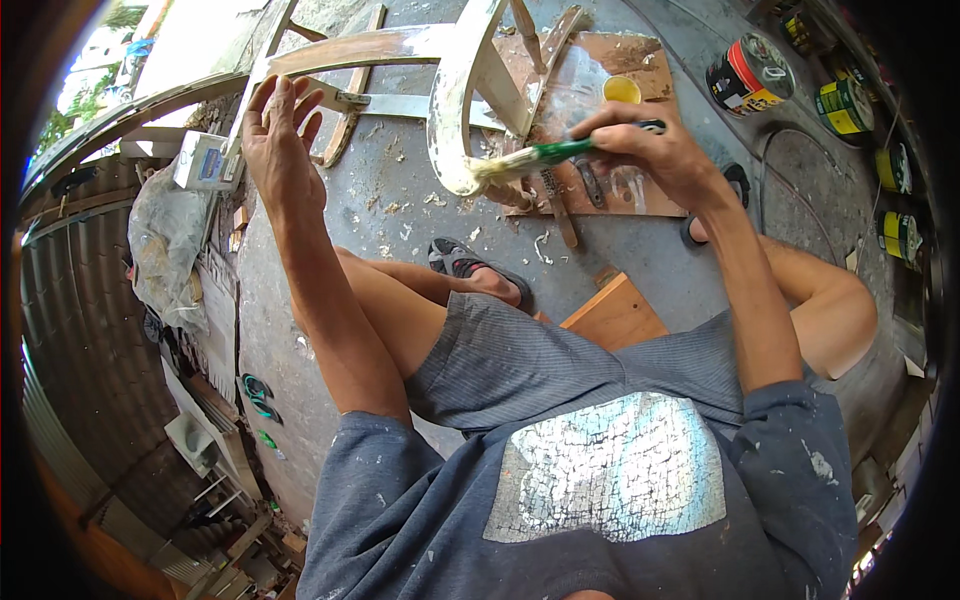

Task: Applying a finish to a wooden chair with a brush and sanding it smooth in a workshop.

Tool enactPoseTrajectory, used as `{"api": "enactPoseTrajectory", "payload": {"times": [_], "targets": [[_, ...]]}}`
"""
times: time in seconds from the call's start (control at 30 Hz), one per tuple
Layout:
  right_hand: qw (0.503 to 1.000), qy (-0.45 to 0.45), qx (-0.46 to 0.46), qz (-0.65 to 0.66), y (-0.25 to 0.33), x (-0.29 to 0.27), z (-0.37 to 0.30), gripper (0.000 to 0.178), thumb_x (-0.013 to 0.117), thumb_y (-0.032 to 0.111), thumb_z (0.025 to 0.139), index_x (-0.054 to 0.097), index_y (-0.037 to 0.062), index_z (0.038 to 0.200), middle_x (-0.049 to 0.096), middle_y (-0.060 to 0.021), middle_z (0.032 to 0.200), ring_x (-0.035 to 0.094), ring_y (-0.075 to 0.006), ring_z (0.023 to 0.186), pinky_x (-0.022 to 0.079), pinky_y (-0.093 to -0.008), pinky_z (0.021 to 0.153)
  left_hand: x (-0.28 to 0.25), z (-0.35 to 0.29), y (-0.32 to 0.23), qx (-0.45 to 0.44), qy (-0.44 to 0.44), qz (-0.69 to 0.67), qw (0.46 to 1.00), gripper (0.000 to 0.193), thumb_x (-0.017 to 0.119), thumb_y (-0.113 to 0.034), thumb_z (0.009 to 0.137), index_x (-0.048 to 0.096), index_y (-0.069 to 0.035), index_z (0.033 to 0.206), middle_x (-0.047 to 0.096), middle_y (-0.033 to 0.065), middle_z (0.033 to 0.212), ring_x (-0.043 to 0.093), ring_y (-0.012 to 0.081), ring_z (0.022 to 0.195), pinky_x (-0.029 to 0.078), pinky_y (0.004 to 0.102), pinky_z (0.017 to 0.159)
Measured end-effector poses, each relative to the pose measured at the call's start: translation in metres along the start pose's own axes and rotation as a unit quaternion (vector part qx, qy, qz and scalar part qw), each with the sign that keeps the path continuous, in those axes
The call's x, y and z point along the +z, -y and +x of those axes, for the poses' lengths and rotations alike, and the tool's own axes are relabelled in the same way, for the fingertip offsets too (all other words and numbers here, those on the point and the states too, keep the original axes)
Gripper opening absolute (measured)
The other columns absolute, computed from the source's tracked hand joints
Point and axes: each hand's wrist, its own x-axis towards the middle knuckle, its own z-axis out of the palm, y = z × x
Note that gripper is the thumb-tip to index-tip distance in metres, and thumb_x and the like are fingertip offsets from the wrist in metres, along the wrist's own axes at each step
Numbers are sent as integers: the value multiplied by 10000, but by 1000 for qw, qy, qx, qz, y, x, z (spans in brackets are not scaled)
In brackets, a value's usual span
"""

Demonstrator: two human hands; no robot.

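Note:
My right hand [650,150] grips a paintbrush [556,152] with a green handle and pale bristles. The bristle tips rest against the rounded lower end of a curved, whitish armrest [449,115], part of a wooden chair frame [375,47] with worn, partly bare surfaces. To the left, my left hand [283,145] is raised with its fingers apart and slightly bent, holding nothing. It is nearest to the frame's left rails, and I cannot tell if it touches them. Past my right hand, a small yellow-lined cup [622,90] sits on a stained brown board [655,65].
A wire brush [559,210] and a dark-handled tool [590,184] lie by the board's near edge. Paint cans [750,74] line the right side. A wooden block [615,312] lies between my legs. Left are a white box [202,162] and plastic sheeting [165,245]. Pale scrapings dot the floor.

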Motion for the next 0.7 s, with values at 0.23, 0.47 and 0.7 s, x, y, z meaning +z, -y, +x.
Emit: {"api": "enactPoseTrajectory", "payload": {"times": [0.23, 0.47, 0.7], "targets": [[990, -138, -19, -2, -10, 52, -36, 234, 567, 176, 862, 650, 21, 1015, 631, -46, 846, 609, -92, 772, 495, -221, 699, 5, -1, -1, -1, 4, -1, 1000, 391, 604, -263, 902, 480, -35, 1195, 638, 129, 1043, 622, 200, 958, 445, 325, 810], [984, -171, -24, 33, -22, 77, -74, 237, 568, 148, 855, 634, -1, 1027, 635, -67, 863, 614, -100, 769, 494, -231, 696, 4, -3, -4, 0, 14, 8, 1000, 392, 585, -248, 912, 465, -36, 1218, 622, 137, 1095, 611, 219, 1004, 444, 340, 855], [992, -129, -6, 0, -16, 62, -67, 251, 576, 184, 841, 650, 7, 1003, 633, -48, 806, 605, -98, 736, 486, -233, 702, 3, -2, -4, 6, 2, 6, 1000, 381, 586, -234, 908, 467, -15, 1197, 629, 148, 1077, 621, 218, 988, 435, 355, 872]]}}
